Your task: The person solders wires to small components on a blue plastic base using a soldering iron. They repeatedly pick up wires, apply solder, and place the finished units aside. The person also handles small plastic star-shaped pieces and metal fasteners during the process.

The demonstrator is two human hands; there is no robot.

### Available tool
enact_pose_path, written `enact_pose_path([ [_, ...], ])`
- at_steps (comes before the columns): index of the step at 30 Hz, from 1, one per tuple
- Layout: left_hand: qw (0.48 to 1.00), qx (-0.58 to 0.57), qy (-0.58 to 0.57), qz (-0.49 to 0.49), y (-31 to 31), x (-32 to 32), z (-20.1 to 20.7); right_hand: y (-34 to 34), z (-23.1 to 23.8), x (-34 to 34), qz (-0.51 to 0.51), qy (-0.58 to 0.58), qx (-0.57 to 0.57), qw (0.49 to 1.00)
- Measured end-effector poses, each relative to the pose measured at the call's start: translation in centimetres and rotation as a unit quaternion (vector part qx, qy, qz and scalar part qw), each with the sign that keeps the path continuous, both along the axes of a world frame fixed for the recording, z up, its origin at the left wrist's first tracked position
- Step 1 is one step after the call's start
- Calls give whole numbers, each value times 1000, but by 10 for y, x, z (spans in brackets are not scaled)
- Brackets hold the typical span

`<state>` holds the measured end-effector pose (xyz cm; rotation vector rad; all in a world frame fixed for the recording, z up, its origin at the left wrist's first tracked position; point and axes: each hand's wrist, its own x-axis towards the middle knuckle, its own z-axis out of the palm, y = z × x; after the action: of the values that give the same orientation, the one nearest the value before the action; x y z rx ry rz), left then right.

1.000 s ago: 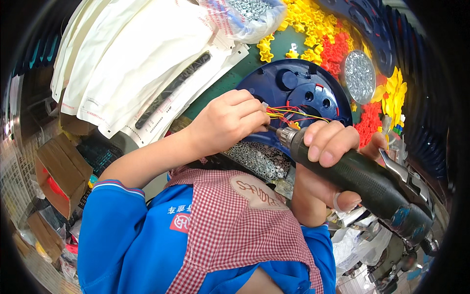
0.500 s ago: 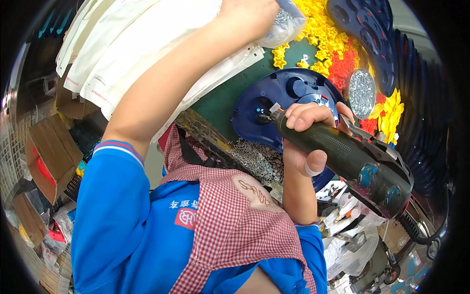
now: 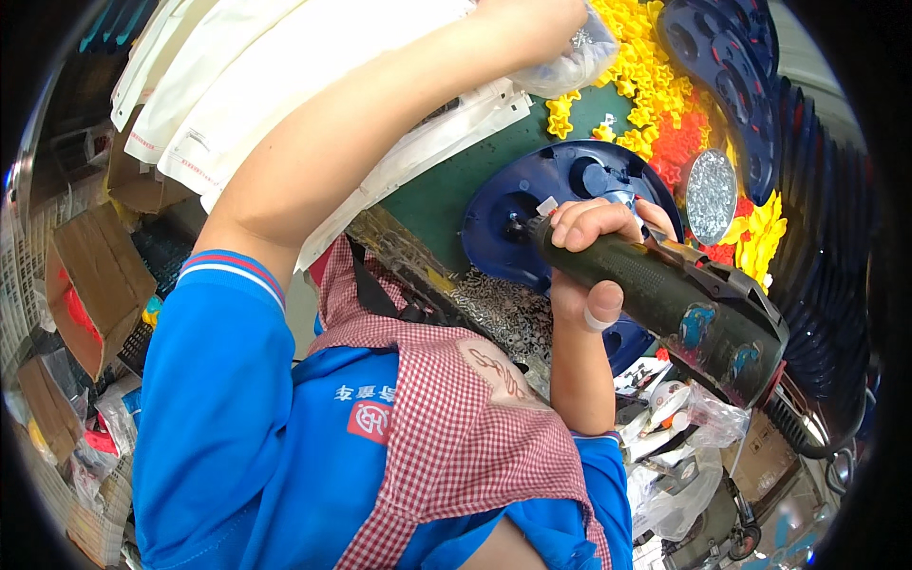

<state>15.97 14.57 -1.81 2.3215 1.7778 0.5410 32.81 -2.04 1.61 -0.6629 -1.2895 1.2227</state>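
My right hand (image 3: pixel 594 237) is wrapped around a dark green, worn electric screwdriver (image 3: pixel 655 290); tape circles its thumb. The driver slants, with its tip end over the left part of a dark blue moulded plastic part (image 3: pixel 489 223) on the green tabletop. Whether the tip touches the plastic cannot be seen. At the top, my left hand (image 3: pixel 546 28) reaches to a clear plastic bag (image 3: pixel 579 59) of small metal pieces that look like screws. The fingers of that hand are hidden from view.
Yellow star-shaped pieces (image 3: pixel 651 81) and red pieces (image 3: pixel 676 152) lie beyond the blue part, near a round dish of small metal pieces (image 3: pixel 711 198). More blue mouldings (image 3: pixel 722 71) are stacked right. White sacks (image 3: pixel 285 85) cover the left; loose screws (image 3: pixel 503 309) lie near the wooden edge.
The whole view has shifted slightly. My left hand has moved right, farther over the bag of metal pieces. The screwdriver has shifted a little left relative to the blue part, still in my right hand.
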Motion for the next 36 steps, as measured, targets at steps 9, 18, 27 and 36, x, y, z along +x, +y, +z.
enact_pose_path([
  [9,990,115,-13,86,4,3,11,14,-3,8,67,29,-6,997],
  [18,984,141,-87,70,-11,-2,38,4,27,27,-51,56,34,997],
  [27,944,-4,-244,-224,-177,17,21,-3,30,36,-66,96,60,991],
  [36,942,34,-196,-270,-199,32,34,-51,59,54,-49,107,4,993],
])
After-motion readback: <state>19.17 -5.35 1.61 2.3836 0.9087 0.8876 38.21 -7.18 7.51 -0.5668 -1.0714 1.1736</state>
